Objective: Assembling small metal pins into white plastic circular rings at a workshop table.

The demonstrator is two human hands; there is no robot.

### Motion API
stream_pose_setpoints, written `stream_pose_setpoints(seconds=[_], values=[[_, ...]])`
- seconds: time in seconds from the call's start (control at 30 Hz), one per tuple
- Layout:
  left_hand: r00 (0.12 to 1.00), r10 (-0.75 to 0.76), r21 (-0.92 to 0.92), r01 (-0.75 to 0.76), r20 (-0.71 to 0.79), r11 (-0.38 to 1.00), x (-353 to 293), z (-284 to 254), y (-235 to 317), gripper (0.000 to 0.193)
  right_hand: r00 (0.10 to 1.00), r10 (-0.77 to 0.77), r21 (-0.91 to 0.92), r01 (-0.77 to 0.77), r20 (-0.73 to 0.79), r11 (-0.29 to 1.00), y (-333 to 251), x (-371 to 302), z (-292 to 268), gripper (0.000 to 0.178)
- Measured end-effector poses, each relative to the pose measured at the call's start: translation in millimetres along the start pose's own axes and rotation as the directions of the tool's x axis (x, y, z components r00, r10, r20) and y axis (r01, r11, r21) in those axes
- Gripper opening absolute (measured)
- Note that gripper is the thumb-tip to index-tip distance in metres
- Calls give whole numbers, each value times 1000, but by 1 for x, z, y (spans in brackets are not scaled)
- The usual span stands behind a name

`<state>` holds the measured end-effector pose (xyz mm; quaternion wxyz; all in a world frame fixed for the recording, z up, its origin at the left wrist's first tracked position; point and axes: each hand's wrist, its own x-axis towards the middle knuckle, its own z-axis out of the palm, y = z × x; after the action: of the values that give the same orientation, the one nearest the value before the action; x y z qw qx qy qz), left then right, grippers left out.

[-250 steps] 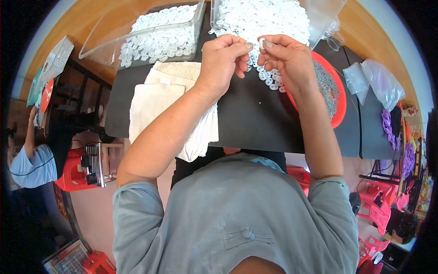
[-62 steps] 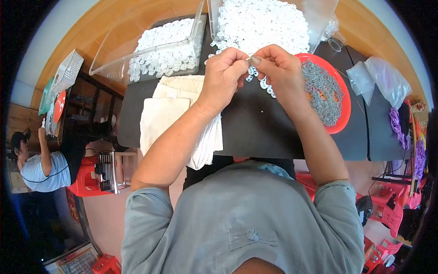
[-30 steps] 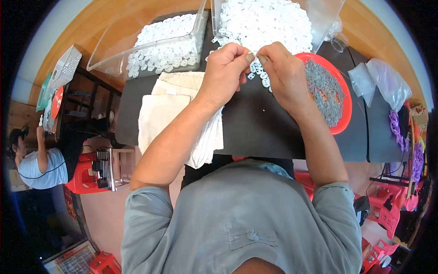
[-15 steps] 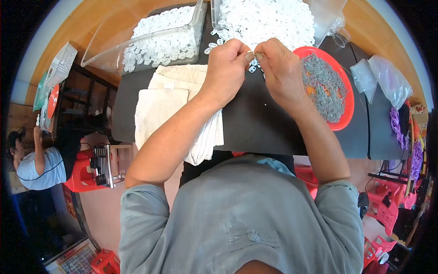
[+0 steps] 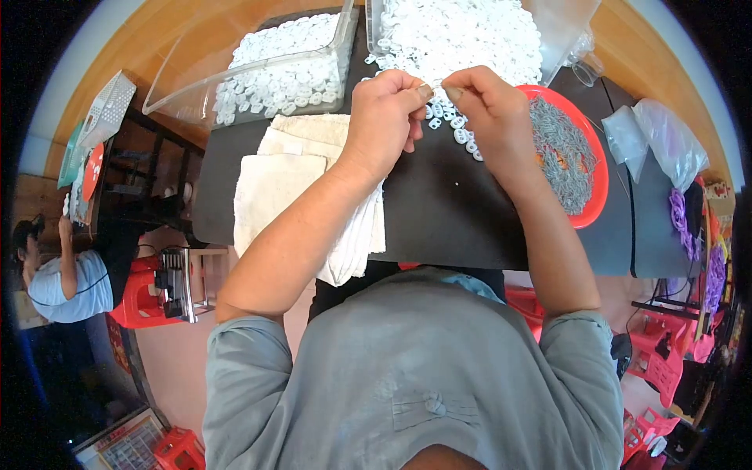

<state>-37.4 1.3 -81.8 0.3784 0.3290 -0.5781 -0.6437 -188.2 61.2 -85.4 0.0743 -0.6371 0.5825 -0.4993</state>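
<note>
My left hand (image 5: 384, 110) is closed in a pinch in front of the heap of small white plastic pieces with holes (image 5: 462, 43); what sits between its thumb and forefinger is too small to make out. Facing it, a little apart, my right hand (image 5: 495, 110) also pinches at the fingertips, and its contents cannot be made out. Several loose white pieces (image 5: 468, 143) lie on the dark table below and between the hands. By my right wrist stands a red oval basin (image 5: 601, 168) holding a pile of small grey slender parts (image 5: 565, 149).
Folded cream cloths (image 5: 278, 188) lie left on the dark table (image 5: 454, 227). Behind them, a clear plastic bin (image 5: 345, 63) holds more white pieces. Clear plastic bags (image 5: 670, 145) lie far right. Another person (image 5: 74, 286) works at the far left; red stools (image 5: 145, 294) stand around.
My fingertips have separated slightly, leaving a small gap between the hands. More of the loose white pieces now show beside my right hand.
</note>
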Motion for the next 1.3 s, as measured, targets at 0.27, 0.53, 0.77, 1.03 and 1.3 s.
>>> stream_pose_setpoints(seconds=[0.27, 0.53, 0.77, 1.03, 1.3], values=[[999, 37, -50, -36, 13, 998, -2, 1, 3, 14, 914, 362, 562, -401, 185, 723, -16, 10, -18, 24], [993, 120, 12, -120, -12, 993, -3, 2, 5, 17, 929, 314, 597, -367, 196, 713, -13, 11, -17, 23], [990, 143, 83, -143, 9, 986, -4, 1, 4, 15, 931, 303, 571, -363, 201, 737, -18, 9, -16, 23], [974, 224, 152, -224, 13, 963, -4, 0, 1, 15, 943, 283, 543, -332, 174, 771, -19, 7, -12, 22], [988, 156, 72, -155, -14, 985, -6, 3, 6, 15, 912, 309, 628, -411, 272, 661, -14, 9, -10, 24]])
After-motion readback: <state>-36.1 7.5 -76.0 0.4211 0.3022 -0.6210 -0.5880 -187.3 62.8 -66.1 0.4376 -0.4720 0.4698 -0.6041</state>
